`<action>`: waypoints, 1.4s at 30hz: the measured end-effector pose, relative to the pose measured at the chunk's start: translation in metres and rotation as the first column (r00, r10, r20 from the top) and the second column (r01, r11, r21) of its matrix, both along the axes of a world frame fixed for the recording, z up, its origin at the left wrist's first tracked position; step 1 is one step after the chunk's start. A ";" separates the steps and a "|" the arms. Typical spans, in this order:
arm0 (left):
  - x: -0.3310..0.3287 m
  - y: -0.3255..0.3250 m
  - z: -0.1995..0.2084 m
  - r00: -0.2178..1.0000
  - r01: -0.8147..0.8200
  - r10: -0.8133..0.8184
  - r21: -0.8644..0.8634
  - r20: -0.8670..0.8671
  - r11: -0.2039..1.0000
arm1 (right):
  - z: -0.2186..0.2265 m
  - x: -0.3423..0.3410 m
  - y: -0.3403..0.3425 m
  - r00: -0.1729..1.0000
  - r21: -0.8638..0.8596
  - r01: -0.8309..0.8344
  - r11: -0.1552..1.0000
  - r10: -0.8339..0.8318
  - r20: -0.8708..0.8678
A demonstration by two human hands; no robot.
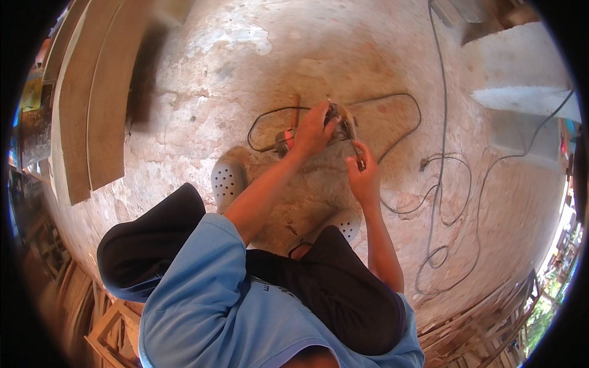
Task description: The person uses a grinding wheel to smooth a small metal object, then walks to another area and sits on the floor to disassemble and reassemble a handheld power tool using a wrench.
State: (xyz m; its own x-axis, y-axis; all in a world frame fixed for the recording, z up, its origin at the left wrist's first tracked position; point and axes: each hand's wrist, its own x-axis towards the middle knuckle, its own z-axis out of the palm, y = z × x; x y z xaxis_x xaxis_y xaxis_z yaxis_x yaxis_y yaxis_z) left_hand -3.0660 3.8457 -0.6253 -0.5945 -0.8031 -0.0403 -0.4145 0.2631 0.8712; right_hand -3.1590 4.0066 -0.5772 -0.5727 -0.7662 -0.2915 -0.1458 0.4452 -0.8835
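On the floor in front of me lies a power tool (pixel 285 140), red and dark, with a round disc-like part (pixel 348 124) at its right end; it looks like an angle grinder, though my hands cover much of it. My left hand (pixel 313 132) is closed over its upper part. Close to the disc, my right hand (pixel 364 170) pinches a small, thin dark piece (pixel 359 161) whose kind I cannot make out. A reddish-brown stick-like handle (pixel 296 109) pokes out beyond the tool's left side.
Black cords (pixel 443 122) loop over the worn floor at the right, with a dark plug (pixel 424 164) among them. Long boards (pixel 92 98) stand at the left. A pale block (pixel 521 67) sits far right; wood scraps (pixel 485 331) lie near right. My grey clogs (pixel 227 182) flank the tool.
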 end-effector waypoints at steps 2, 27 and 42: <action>0.000 -0.003 -0.003 1.000 -0.010 0.010 0.017 -0.005 1.000 | 0.004 0.000 -0.008 0.975 -0.146 -0.071 0.987 0.037 -0.220; 0.000 0.002 -0.005 0.999 -0.001 0.002 0.018 -0.037 1.000 | -0.003 -0.008 0.022 0.983 -0.080 -0.025 0.997 0.010 -0.182; -0.001 -0.009 -0.011 1.000 -0.002 0.006 0.150 -0.026 0.989 | -0.065 0.005 0.028 0.956 -0.269 -0.013 0.963 -0.067 -0.285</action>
State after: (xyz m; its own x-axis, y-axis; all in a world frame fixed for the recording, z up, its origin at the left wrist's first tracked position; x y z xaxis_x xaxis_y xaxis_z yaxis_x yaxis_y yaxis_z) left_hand -3.0671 3.8362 -0.6363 -0.5938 -0.7915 -0.1449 -0.3914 0.1268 0.9115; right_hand -3.1538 4.0351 -0.6424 -0.6228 -0.7758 0.1011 -0.4039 0.2081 -0.8908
